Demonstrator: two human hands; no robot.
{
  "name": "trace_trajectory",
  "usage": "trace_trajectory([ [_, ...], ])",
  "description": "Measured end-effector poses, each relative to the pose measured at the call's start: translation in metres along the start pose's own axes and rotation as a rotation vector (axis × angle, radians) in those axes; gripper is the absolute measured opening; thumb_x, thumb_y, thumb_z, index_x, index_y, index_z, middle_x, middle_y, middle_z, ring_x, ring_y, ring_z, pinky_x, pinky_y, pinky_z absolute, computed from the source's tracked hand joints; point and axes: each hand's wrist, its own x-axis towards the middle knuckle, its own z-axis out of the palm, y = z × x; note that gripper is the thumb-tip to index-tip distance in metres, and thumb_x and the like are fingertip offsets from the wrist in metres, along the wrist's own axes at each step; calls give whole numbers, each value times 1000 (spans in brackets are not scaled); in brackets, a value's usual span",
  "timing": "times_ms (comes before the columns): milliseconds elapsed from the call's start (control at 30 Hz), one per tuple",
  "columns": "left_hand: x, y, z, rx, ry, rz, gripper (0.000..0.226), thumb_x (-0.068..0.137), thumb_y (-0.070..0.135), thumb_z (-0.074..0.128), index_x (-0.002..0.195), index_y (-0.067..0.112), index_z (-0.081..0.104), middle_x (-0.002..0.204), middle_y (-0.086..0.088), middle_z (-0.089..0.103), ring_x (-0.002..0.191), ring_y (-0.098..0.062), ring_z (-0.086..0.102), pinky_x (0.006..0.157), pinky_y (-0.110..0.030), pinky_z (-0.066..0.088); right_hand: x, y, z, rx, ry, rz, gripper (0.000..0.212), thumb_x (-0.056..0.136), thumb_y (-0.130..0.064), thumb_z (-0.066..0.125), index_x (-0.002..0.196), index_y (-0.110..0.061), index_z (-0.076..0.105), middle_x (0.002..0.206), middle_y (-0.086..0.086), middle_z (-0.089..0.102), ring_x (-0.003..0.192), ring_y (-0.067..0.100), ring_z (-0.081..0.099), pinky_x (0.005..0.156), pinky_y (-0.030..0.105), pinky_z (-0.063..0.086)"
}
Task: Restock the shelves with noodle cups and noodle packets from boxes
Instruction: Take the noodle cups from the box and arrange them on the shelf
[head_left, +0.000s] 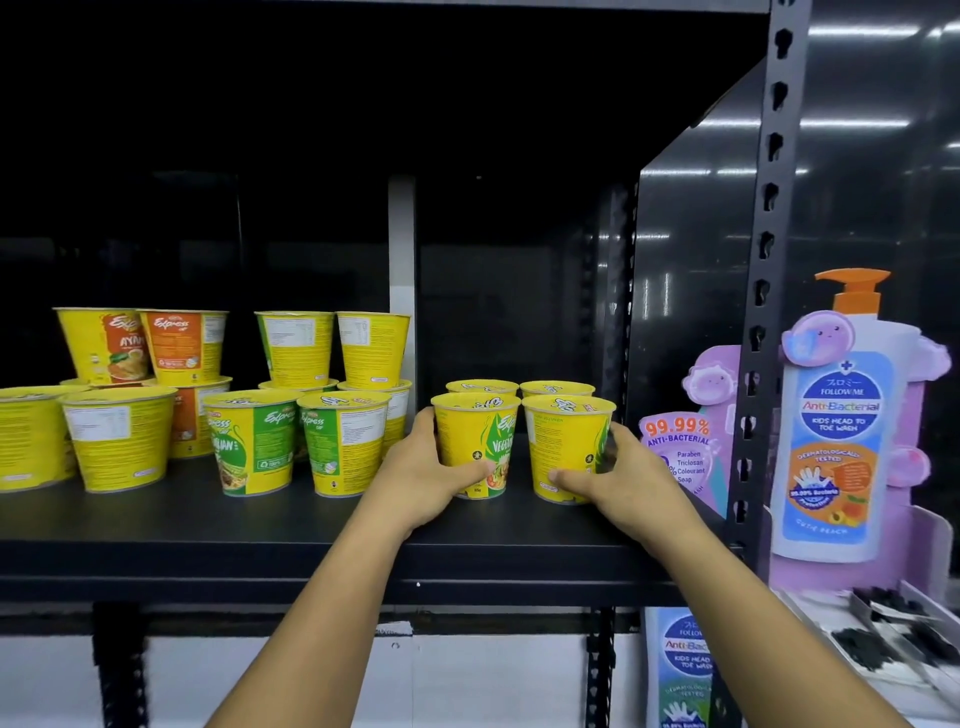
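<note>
Two yellow and green noodle cups stand side by side on the black shelf (260, 525). My left hand (421, 478) grips the left cup (475, 441) low on its side, thumb across the front. My right hand (613, 478) grips the right cup (566, 441) the same way. Right behind them stand two more cups (483, 387), only their lids showing. Further left on the shelf are several green and yellow cups (254, 441), some stacked two high, and orange-labelled cups (182, 348).
A slotted black upright (769, 260) and a glossy black side panel close the shelf on the right. Beyond the upright hangs a purple cardboard display with a large hand-wash bottle cut-out (836, 415). A white lower shelf front (311, 675) shows below.
</note>
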Motion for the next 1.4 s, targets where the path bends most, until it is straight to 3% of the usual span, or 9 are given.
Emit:
trace_trajectory([
  [167,0,2,0,3,2,-9,83,78,41,88,146,31,40,136,6,63,118,-15,62,97,-38,56,3,5,3,-48,11,-3,63,74,-46,88,127,-29,59,119,-9,70,105,13,66,93,37,54],
  [400,-2,5,1,-13,-2,-30,65,82,40,85,137,30,51,119,11,64,105,-9,61,79,-23,48,6,11,5,-95,37,-11,57,71,-55,86,118,-31,64,109,-12,73,97,10,68,91,41,57],
  [800,-3,5,0,-9,-3,-65,66,81,44,85,136,27,54,126,6,68,108,-12,65,83,-26,52,2,7,6,-199,68,-1,60,72,-60,84,117,-28,60,108,-7,70,96,15,65,83,38,56],
  [967,-4,5,0,93,20,-68,66,76,59,83,129,28,58,119,5,71,105,-14,67,88,-34,58,-4,2,6,-166,231,-80,86,63,-57,91,131,-21,51,121,-1,62,112,21,59,87,38,52],
  [1067,-9,10,-2,348,102,-92,71,70,83,70,112,27,60,102,7,68,95,-17,65,79,-40,58,-14,-1,7,-98,407,-181,72,65,-54,91,116,-22,51,108,-3,56,103,18,55,76,32,45],
  [1133,-15,14,-2,490,198,-84,73,72,88,62,106,23,58,96,6,67,91,-18,64,69,-36,53,-19,-1,8,-100,474,-281,57,71,-54,87,105,-24,52,98,-7,54,95,15,54,71,29,42],
  [1233,-28,20,-2,553,299,-12,60,81,80,62,92,21,56,83,5,66,80,-18,61,58,-33,42,-24,3,10,-111,410,-516,34,81,-48,78,97,-24,59,89,-12,56,87,12,56,73,32,50],
  [1333,-37,17,-1,580,282,78,47,87,71,61,81,25,57,75,7,64,74,-15,61,61,-35,50,-30,6,11,-174,188,-734,28,89,-47,70,102,-22,70,94,-13,65,91,6,61,78,32,54],
  [1400,-43,14,-2,598,227,138,41,91,67,58,85,27,62,79,9,66,77,-14,62,67,-37,54,-33,7,10,-259,5,-777,32,93,-50,65,113,-25,72,107,-16,69,101,1,63,85,32,55],
])
